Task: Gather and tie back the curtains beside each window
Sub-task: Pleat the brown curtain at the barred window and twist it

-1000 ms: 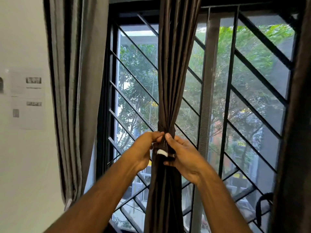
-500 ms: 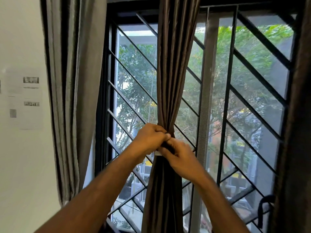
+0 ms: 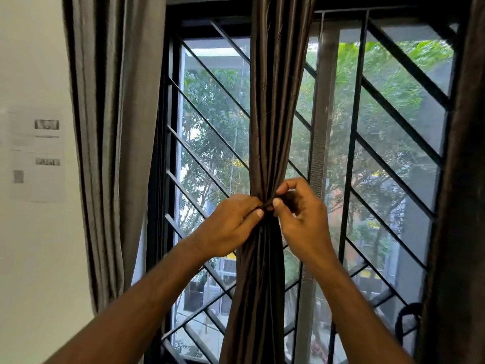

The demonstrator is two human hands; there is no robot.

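Two hands are pinching the tie band (image 3: pixel 267 205) around the gathered brown curtain (image 3: pixel 273 127) at frame centre. Left hand (image 3: pixel 231 224) and right hand (image 3: pixel 301 216) are both curling fingers on it, before the grilled window (image 3: pixel 388 153).

Three curtains are seen, a grey curtain (image 3: pixel 105 143), a gathered brown curtain (image 3: pixel 273 114) and a dark curtain (image 3: pixel 462 206), with two hands (image 3: pixel 231 224) (image 3: pixel 301 216) and one window grille (image 3: pixel 393 122).

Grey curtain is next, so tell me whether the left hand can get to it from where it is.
Probably yes. The left hand pinches the tie on the brown curtain; the grey curtain hangs on its left with only window grille between, nothing blocking. It must let go first.
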